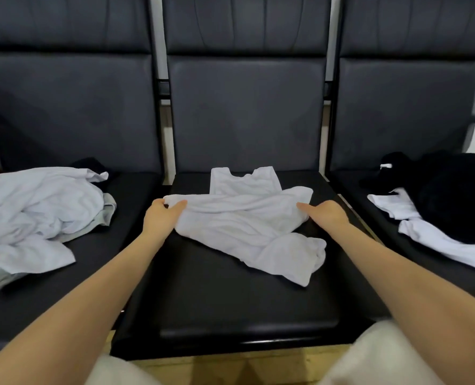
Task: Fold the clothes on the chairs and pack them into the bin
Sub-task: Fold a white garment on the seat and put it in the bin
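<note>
The person is folding a crumpled white cotton vest (247, 218) lying on the black padded seat of the middle chair (230, 301), the left hand (161, 215) pinching its left edge with curled fingers while the right hand (324, 213) is resting on its right edge, though whether those fingers are gripping is unclear. Next the cloth probably needs flattening before doubling over; no bin is showing.

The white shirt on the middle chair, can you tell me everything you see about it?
The white sleeveless cotton-looking shirt lies crumpled and partly folded on the black padded middle chair seat. Its neckline and shoulder straps point toward the backrest, and its lower part trails toward the front right. The left hand pinches its left edge; the right hand rests on its right edge.
</note>
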Tool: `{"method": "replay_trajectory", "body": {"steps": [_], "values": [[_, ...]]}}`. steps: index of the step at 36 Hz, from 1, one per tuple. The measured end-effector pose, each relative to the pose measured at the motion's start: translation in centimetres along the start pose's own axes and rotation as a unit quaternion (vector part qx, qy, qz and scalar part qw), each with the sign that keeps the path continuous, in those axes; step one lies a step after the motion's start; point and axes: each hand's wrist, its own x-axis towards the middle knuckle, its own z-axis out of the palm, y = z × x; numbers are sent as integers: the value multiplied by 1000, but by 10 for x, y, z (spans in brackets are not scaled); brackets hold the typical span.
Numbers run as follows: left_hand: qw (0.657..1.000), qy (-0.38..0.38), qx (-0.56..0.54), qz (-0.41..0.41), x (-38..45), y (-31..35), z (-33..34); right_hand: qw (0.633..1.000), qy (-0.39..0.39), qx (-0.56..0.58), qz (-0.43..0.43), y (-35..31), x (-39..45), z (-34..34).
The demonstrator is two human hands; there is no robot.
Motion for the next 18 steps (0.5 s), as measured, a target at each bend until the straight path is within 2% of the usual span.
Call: {"method": "replay_trajectory", "body": {"steps": [5,7,10,13,15,18], "values": [[998,-33,12,-47,-17,1,-7,994,-91,-66,-15,-7,-18,13],[997,-57,10,-56,-27,6,-6,992,-103,-70,-15,-11,-23,20],[989,-123,67,-47,-43,16,-3,982,-147,121,-10,-18,-37,17],[984,-164,64,-32,-51,13,4,922,-227,314,-4,-21,-41,10],[976,-162,141,-18,-56,9,9,899,-283,333,-13,-19,-40,9],[947,-121,292,61,-70,15,26,908,-335,248,-37,-19,-41,12]]}}
